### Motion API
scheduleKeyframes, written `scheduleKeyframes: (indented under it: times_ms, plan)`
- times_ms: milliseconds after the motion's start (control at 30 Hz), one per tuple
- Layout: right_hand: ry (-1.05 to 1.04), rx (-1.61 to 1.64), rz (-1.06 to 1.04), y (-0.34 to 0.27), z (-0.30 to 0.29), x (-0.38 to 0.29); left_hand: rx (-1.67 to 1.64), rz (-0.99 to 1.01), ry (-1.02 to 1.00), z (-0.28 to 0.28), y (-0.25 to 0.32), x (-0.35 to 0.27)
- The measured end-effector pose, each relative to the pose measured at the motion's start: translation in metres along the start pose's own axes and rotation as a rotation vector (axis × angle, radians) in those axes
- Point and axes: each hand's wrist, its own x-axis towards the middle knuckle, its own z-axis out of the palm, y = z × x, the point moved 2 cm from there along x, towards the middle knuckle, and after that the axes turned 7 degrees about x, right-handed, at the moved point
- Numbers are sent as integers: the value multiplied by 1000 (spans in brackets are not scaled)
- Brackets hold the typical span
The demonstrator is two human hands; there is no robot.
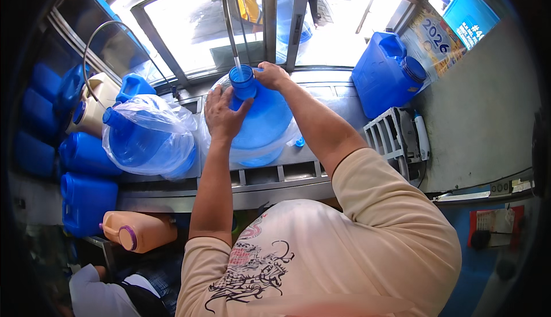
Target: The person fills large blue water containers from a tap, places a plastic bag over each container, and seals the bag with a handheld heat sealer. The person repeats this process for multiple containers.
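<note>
A large round blue water bottle (262,121) stands upright on the steel counter before me, clear plastic wrap around its lower body. A metal filling tube (233,28) comes down into the open mouth of its neck (243,85). My left hand (224,114) cups the near left side of the neck and shoulder, fingers spread. At the far right of the neck, my right hand (272,76) is curled close against the rim; its fingertips are partly hidden, so what they pinch is unclear. A small blue cap (299,141) lies right of the bottle.
Left, a bagged blue bottle (142,140) has a curved tube (88,50) at its neck. Several blue jugs (89,203) and an orange jug (142,231) crowd that side. A blue jerrycan (379,76) and white rack (385,138) stand right. A person (105,293) is lower left.
</note>
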Motion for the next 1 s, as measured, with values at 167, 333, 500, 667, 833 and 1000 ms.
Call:
scheduleKeyframes:
  times_ms: [167,333,500,667,833,1000]
  plan:
    - [10,9,-10,5,1,4,-39,13,4,0,-1,-1]
    - [9,5,-1,4,3,7,-12,5,34,3,-3,-1]
    - [10,-20,-56,11,8,17,-22,32,75,9,-7,0]
    - [27,-56,-101,21,20,33,-54,72,53,16,-14,1]
    - [136,-58,-150,30,29,36,-31,54,87,23,-18,1]
    - [94,-32,-183,26,21,46,-11,57,85,28,-25,2]
